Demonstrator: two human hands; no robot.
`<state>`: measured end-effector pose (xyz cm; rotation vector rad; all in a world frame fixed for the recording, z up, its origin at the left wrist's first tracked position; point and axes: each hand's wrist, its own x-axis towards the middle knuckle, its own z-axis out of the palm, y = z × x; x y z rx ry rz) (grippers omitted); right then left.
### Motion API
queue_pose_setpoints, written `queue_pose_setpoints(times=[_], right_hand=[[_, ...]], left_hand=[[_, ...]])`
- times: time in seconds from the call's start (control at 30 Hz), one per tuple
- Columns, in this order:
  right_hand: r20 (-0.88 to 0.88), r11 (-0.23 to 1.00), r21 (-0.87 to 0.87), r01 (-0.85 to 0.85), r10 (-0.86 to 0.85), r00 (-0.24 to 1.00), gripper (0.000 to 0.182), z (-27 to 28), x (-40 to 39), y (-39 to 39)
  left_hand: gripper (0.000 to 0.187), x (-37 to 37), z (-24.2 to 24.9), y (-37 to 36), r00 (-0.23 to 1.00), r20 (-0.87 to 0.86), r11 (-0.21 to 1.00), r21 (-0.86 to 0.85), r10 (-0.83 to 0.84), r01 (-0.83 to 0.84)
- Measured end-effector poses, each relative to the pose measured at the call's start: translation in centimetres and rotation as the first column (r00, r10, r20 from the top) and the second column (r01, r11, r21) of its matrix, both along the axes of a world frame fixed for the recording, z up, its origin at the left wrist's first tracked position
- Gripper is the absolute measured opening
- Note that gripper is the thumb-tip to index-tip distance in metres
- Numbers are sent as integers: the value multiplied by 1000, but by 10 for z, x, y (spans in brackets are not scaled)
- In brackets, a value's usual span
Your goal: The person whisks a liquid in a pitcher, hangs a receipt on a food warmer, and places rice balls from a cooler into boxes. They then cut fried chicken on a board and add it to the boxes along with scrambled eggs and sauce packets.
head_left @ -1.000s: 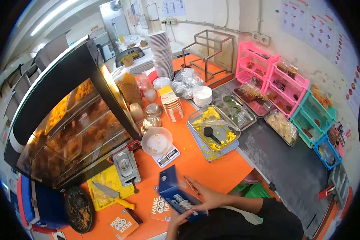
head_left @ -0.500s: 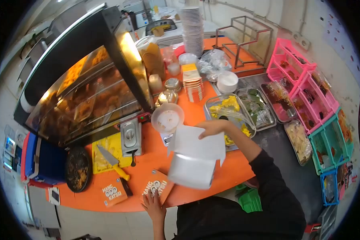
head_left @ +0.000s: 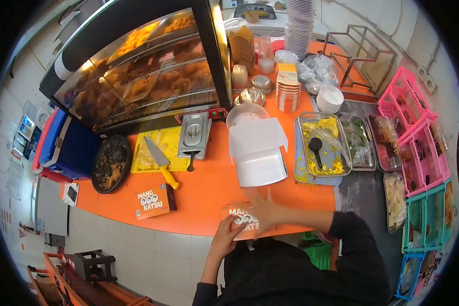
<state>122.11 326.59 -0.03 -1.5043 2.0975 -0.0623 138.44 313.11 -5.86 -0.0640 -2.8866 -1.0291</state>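
An orange flat box with "MANG KATSU" print (head_left: 233,208) lies at the counter's front edge. My left hand (head_left: 224,237) rests on its left part, fingers spread. Over its right part is my right hand (head_left: 262,211), blurred, with fingers apart and nothing held. Behind them a white box (head_left: 261,168) stands with its lid raised. A second printed orange box (head_left: 152,202) lies further left. To the right of the white box, a tray of yellow food (head_left: 333,166) holds a black scoop (head_left: 315,146).
A knife (head_left: 160,160) lies on a yellow board (head_left: 137,158), beside a lidded steel container (head_left: 194,131) and a black pan (head_left: 110,166). A glass food warmer (head_left: 137,86) stands at back left. Stacked baskets (head_left: 423,153) line the right side.
My right hand has let go of the white box, now standing open on the counter, and moved down to the printed box beside my left hand. The view has shifted.
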Motion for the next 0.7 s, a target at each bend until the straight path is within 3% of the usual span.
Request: queue_pose_setpoints(times=[0.07,0.13,0.17,0.2,0.23,0.27,0.3,0.33,0.37,0.4,0.43,0.5,0.57,0.6,0.63,0.67,0.7], right_hand=[[62,997,72,-11,6,998,111,-26,28,3],[-31,989,-73,130,-132,991,112,-38,37,0],[32,972,-88,216,-214,976,112,-24,41,2],[32,972,-95,216,-214,976,112,-27,44,3],[411,910,-291,297,-161,897,110,-34,47,7],[715,800,-417,431,-4,700,107,-30,50,8],[774,768,-441,464,64,630,95,-23,57,12],[777,771,-438,462,66,627,95,-32,46,22],[998,777,48,628,-69,10,81,-45,22,40],[774,716,529,455,-188,-604,68,-57,0,51],[712,734,456,504,39,-701,65,-42,-5,50],[961,690,269,671,-147,-234,63,-56,-13,40],[975,671,190,717,-218,-55,66,-10,-33,40],[804,635,266,725,-561,197,67,52,-47,38],[723,749,84,657,-499,478,61,14,-81,59],[595,832,-20,555,-436,675,54,3,-103,74],[436,898,-100,428,-348,830,48,-1,-113,76]], left_hand=[[73,4,-1,-2,999,-33,999,-34,-33,31],[74,20,-14,2,932,-231,960,75,280,-270],[79,30,-27,14,748,-261,792,233,610,-565],[79,36,-36,20,748,-266,793,228,609,-565],[77,38,-40,25,782,-74,643,620,618,-450],[77,44,-45,28,836,103,326,889,539,-320],[77,52,-66,20,870,280,102,932,405,-347],[77,60,-86,13,862,441,-127,898,251,-422],[74,61,-91,5,869,477,-258,863,132,-435],[70,57,-98,-1,892,449,-342,848,58,-405],[67,51,-105,0,912,410,-413,835,28,-363],[62,39,-122,13,943,329,-521,812,39,-262],[58,36,-122,14,946,322,-479,834,16,-276],[56,39,-113,7,933,360,-355,869,-25,-345],[50,45,-93,-5,900,434,-167,885,-41,-434],[44,52,-72,-18,862,504,28,864,-54,-504],[34,62,-49,-40,867,494,350,803,61,-482]])
